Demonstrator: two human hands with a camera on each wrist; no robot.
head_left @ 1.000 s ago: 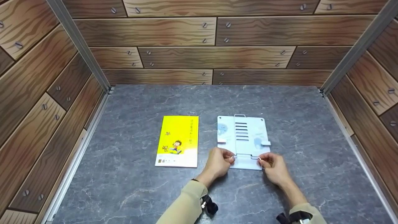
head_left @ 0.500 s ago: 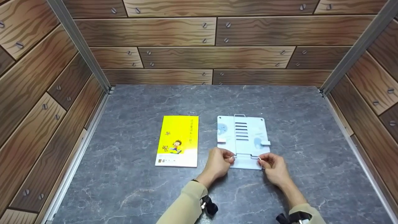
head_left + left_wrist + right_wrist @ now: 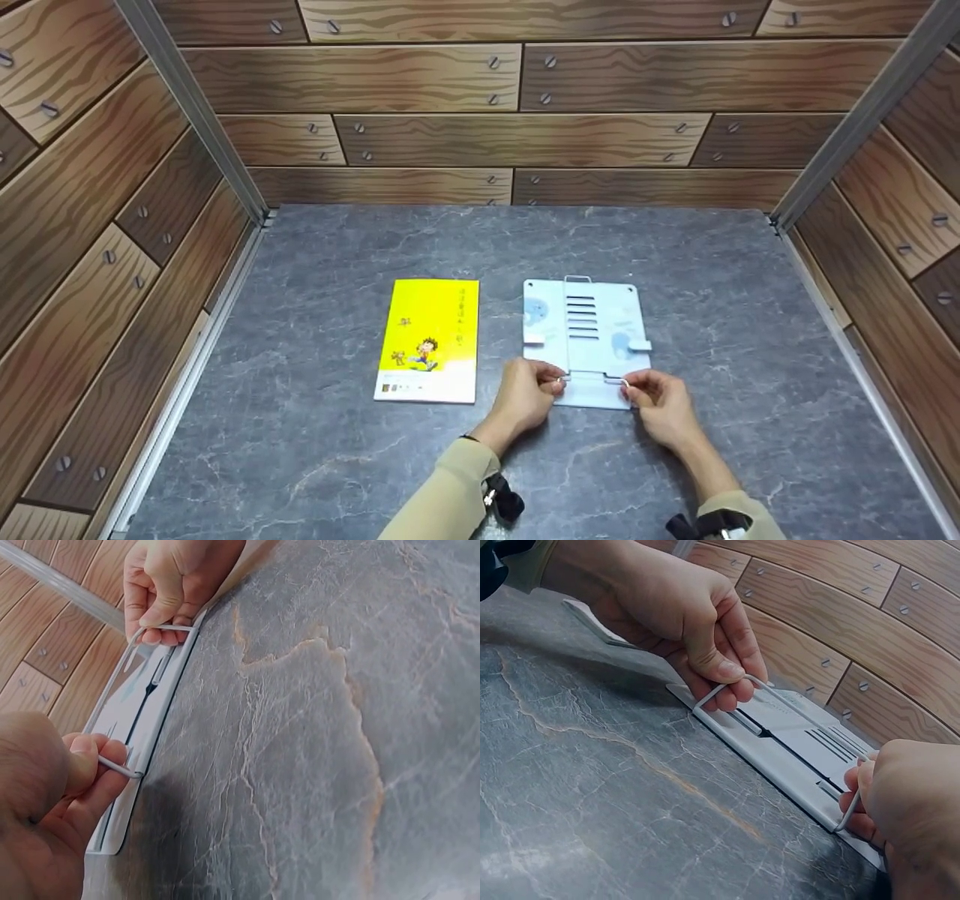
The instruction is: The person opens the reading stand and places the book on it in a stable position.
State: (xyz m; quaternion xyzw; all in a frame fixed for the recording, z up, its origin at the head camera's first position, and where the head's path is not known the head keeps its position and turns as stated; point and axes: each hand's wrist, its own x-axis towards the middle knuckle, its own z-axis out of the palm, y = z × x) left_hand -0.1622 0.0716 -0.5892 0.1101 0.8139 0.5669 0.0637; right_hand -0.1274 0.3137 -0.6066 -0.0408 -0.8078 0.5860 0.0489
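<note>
A pale blue book stand (image 3: 619, 311) with slots and small side clips lies flat on the table. Near its front edge, a white wire bracket (image 3: 810, 718) stands raised off the panel, as both wrist views show. My left hand (image 3: 525, 394) pinches the bracket's left corner between thumb and fingers. At the opposite corner, my right hand (image 3: 664, 405) pinches the same wire. The fingertips partly cover both bends of the wire. Left of the stand lies a closed book (image 3: 427, 315) with a yellow and white cover, touched by neither hand.
The grey marbled table (image 3: 337, 465) carries the stand and the book. Wood-patterned walls (image 3: 427, 139) enclose it at the back and on both sides, with metal strips (image 3: 180, 382) along the side edges. A thin wire loop (image 3: 578, 278) sticks out past the stand's far edge.
</note>
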